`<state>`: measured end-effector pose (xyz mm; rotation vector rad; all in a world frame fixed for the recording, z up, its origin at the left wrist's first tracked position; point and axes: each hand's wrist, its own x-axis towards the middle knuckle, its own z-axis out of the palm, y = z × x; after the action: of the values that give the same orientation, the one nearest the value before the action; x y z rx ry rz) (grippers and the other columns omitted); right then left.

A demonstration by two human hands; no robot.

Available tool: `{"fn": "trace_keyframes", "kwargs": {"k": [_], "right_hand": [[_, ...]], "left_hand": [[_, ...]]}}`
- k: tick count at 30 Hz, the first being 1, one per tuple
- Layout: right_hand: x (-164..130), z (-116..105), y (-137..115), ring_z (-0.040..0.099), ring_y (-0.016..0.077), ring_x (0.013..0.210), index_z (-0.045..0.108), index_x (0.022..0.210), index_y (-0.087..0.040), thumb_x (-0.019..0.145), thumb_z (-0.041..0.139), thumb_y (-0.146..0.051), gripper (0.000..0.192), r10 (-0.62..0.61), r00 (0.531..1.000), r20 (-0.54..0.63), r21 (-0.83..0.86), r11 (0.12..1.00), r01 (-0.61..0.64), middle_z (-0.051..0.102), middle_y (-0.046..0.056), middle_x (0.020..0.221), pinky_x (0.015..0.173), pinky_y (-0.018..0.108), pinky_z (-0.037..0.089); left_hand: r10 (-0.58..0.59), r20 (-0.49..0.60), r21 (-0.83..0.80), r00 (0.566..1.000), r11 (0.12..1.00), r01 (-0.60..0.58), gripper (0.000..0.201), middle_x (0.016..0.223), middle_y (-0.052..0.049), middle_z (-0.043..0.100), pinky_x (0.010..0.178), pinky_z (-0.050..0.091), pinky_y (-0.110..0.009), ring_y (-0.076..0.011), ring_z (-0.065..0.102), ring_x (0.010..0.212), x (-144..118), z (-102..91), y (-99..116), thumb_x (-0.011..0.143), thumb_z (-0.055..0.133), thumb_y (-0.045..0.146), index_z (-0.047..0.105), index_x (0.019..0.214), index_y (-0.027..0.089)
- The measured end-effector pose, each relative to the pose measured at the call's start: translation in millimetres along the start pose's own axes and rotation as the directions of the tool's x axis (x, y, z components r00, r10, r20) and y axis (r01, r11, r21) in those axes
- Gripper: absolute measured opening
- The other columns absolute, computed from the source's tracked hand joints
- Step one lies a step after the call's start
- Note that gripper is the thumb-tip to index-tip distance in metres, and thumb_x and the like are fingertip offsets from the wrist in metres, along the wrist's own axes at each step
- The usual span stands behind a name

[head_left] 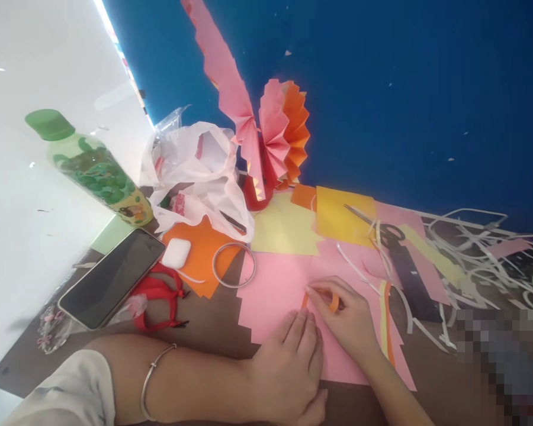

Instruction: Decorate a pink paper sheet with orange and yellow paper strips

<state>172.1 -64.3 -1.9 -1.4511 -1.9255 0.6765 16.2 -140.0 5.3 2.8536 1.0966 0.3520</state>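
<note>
**A:** What are the hands doing?

**B:** The left hand [288,370] lies flat, fingers together, pressing down the large pink paper sheet [275,290] near the tabletop's near edge. The right hand [349,319] is just beside it, thumb and fingertips pinching a narrow orange paper strip [333,303] that curls over the sheet.

**A:** Is the strip stuck down?

**B:** I cannot tell. One end touches the pink sheet by the fingertips; the rest loops up under the fingers.

**A:** How far along does the craft work look?

**B:** Partly done, I'd judge. Two folded paper fans, a pink one [273,127] and an orange one [298,127], already stand toward the far edge, with a long pleated pink paper piece [224,77] beside them. The pink sheet in hand has a stepped cut along its left side but is otherwise flat and unfolded, so the strip work and any folding seem left to do.

**A:** What else is about?

**B:** Toward the left edge, a dark smartphone [111,278], a white earbud case [176,253], red-handled scissors [160,299] and a green-capped bottle [95,168]. A clear ring of tape [233,265] lies between the orange sheet [202,251] and the pink one. A white plastic bag [195,163] sits behind. Yellow paper sheets [288,228] lie mid-tabletop, and black-handled scissors [393,234] with a tangle of white paper trimmings [479,248] are toward the right edge.
</note>
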Motion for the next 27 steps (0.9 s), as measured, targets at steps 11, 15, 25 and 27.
{"fn": "trace_keyframes", "kwargs": {"k": [11,15,25,27], "right_hand": [[-2.4,5.4,-0.3,0.059,0.0171,0.069,0.06,0.071,-0.022,0.079,0.054,-0.031,0.013,0.026,1.0,-0.008,-0.078,0.997,-0.026,0.063,0.003,0.074,0.062,0.029,0.048],[-4.8,6.9,-0.9,0.059,0.0184,0.074,0.06,0.075,-0.022,0.079,0.054,-0.032,0.012,0.008,0.999,-0.054,-0.123,0.992,-0.015,0.063,0.004,0.078,0.067,0.031,0.048],[1.5,0.4,-3.4,0.058,0.0171,0.069,0.058,0.07,-0.022,0.078,0.055,-0.034,0.015,0.084,0.996,0.009,0.037,0.996,-0.084,0.063,0.004,0.075,0.063,0.029,0.049],[2.6,-2.3,-2.9,0.058,0.0172,0.071,0.058,0.069,-0.021,0.078,0.055,-0.034,0.016,0.091,0.995,0.036,0.07,0.993,-0.093,0.063,0.004,0.075,0.065,0.029,0.05]], "left_hand": [[0.01,-0.01,-0.007,1.0,1.0,-0.01,0.062,0.128,-0.026,0.046,0.106,0.019,-0.044,-0.038,0.039,0.123,-0.2,1.4,-0.7,0.085,0.028,0.039,0.039,0.126,-0.006],[-0.001,-0.013,-0.046,1.0,0.999,0.0,0.061,0.129,-0.026,0.045,0.107,0.018,-0.043,-0.0378,0.038,0.123,-0.2,2.9,-0.5,0.085,0.03,0.039,0.04,0.126,-0.005],[-0.047,0.068,-0.192,0.997,0.98,0.059,0.066,0.137,-0.033,0.031,0.104,0.014,-0.056,-0.0419,0.017,0.133,0.7,-1.8,-4.2,0.08,0.036,0.051,0.043,0.121,0.0],[-0.026,0.03,-0.173,0.999,0.984,0.031,0.068,0.135,-0.033,0.033,0.104,0.014,-0.055,-0.0426,0.02,0.132,-0.5,1.7,-2.9,0.08,0.036,0.051,0.04,0.123,-0.002]]}}
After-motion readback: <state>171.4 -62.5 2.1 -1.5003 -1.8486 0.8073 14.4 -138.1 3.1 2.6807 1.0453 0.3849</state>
